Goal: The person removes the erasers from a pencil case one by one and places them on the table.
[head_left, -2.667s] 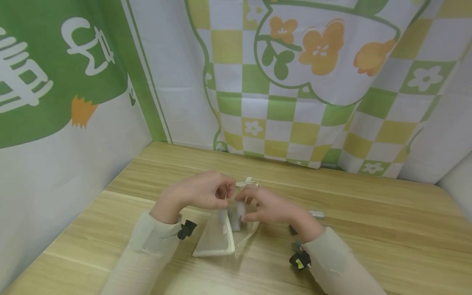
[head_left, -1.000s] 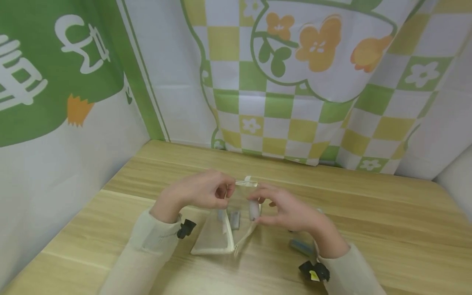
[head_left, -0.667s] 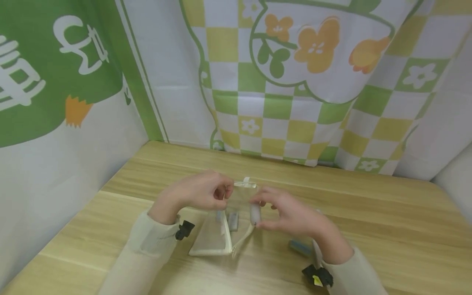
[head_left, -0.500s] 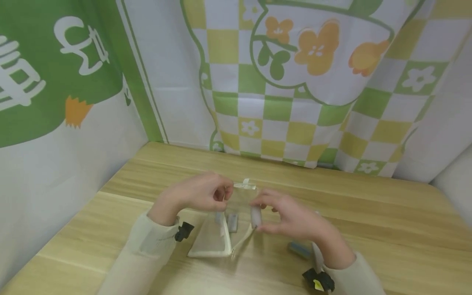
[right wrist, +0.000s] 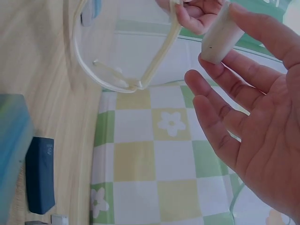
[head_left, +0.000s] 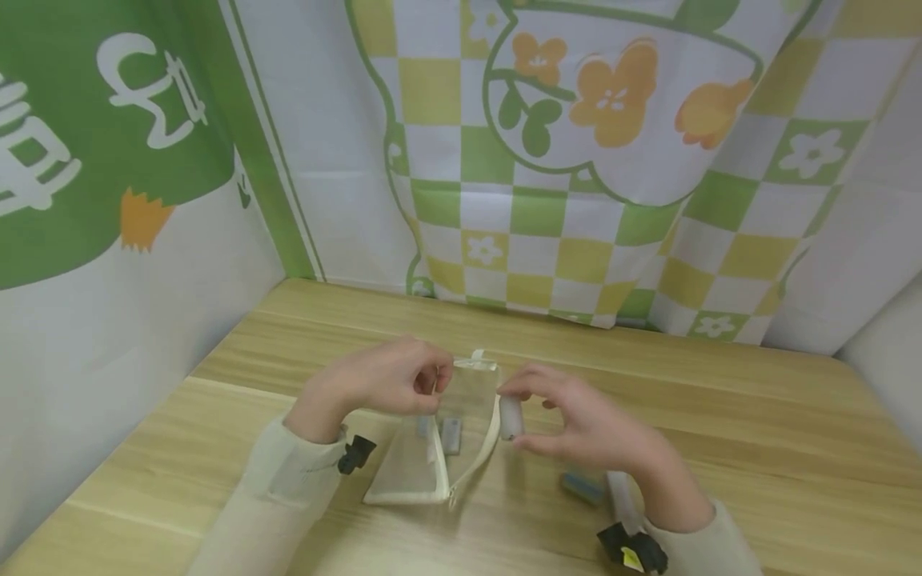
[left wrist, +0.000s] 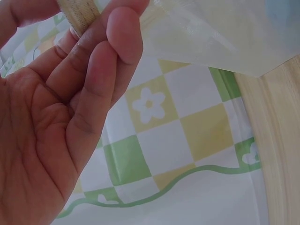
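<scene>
In the head view a translucent zip pouch [head_left: 403, 472] stands with its mouth spread on the table. My left hand [head_left: 392, 376] pinches the pouch's zip edge [left wrist: 80, 18] between thumb and fingers. Just right of the mouth, my right hand [head_left: 587, 416] holds a white block, apparently an eraser [head_left: 511, 418], between thumb and fingertips. A small dark speck marks the eraser [right wrist: 219, 40] in the right wrist view, and the other fingers are spread. Inside the pouch lies a small grey block [head_left: 451, 436], with something bluish beside it, seen through the mesh.
A blue block [head_left: 582, 486] lies on the wooden table [head_left: 756, 448] below my right hand. Beside it is a pale long piece [head_left: 622, 498], partly hidden by the wrist. A dark blue block [right wrist: 41, 176] shows in the right wrist view. Printed curtains [head_left: 547, 240] hang behind.
My right hand has moved right, out of the pouch's mouth, with the white eraser in its fingers. The left hand keeps its pinch on the zip edge, and the pouch mouth looks wider.
</scene>
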`<state>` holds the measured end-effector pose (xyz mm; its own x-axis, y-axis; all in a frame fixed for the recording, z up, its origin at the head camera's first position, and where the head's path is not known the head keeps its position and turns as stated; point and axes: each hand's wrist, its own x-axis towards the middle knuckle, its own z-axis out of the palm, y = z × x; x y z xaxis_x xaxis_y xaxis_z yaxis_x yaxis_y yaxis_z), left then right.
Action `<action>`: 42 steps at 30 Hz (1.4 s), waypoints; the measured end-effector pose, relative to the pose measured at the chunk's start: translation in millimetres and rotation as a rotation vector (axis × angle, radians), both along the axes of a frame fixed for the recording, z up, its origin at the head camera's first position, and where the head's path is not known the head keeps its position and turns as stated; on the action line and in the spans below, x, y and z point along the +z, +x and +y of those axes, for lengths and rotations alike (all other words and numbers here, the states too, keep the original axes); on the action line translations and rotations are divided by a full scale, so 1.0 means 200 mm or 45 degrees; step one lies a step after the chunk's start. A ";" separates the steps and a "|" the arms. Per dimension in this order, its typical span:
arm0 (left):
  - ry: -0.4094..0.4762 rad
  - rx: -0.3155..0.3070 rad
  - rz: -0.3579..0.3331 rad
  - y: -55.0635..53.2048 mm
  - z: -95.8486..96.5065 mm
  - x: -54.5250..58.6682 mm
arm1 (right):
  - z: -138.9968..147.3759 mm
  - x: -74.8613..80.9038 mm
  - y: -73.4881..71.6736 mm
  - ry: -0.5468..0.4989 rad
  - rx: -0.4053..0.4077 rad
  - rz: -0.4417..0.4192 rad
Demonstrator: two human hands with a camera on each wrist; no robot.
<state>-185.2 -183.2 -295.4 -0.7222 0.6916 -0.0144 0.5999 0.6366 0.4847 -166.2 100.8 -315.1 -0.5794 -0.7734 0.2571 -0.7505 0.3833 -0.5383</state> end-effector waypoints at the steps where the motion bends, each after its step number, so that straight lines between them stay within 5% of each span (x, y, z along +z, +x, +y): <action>1: 0.002 0.002 -0.004 0.00 0.00 0.00 | 0.00 0.00 0.00 0.001 -0.001 0.004; 23: -0.012 0.025 0.013 0.00 -0.03 0.02 | 0.09 0.07 -0.02 -0.093 -0.030 -0.003; 42: -0.008 -0.007 0.011 0.00 0.01 -0.01 | 0.20 0.08 0.01 -0.044 -0.164 -0.065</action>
<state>-185.5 -181.9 -297.8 -0.7185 0.6954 -0.0126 0.6073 0.6362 0.4758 -164.5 140.6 -299.5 -0.6861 -0.6830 0.2505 -0.6680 0.4549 -0.5890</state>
